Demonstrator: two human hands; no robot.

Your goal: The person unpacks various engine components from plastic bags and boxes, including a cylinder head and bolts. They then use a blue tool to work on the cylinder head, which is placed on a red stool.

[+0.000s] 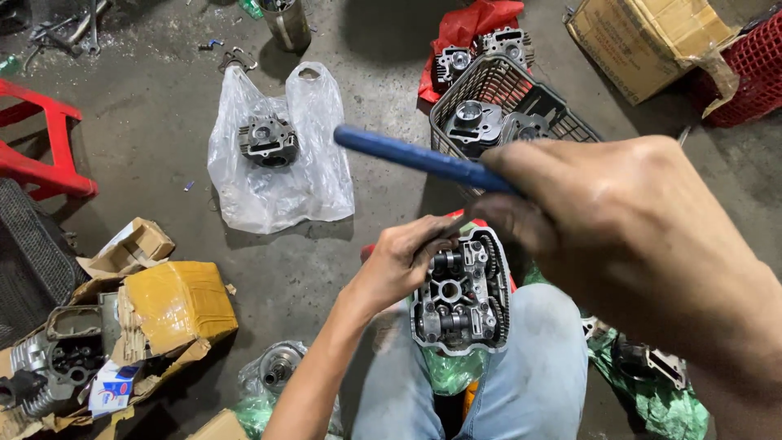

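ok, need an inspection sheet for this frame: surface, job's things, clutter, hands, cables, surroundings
Surface: grey concrete floor, stained; work rests on the person's lap.
Job's things: cylinder head on the knee; blue-handled tool above it.
Clutter: another engine part on a clear bag; wire basket holding more parts; torn boxes with yellow wrap; green bags.
Hands: left hand at the head's upper edge, fingers pinching something small; right hand gripping the tool's handle.
Cables: nothing seen.
Surroundings: red stool left; cardboard box and red crate top right.
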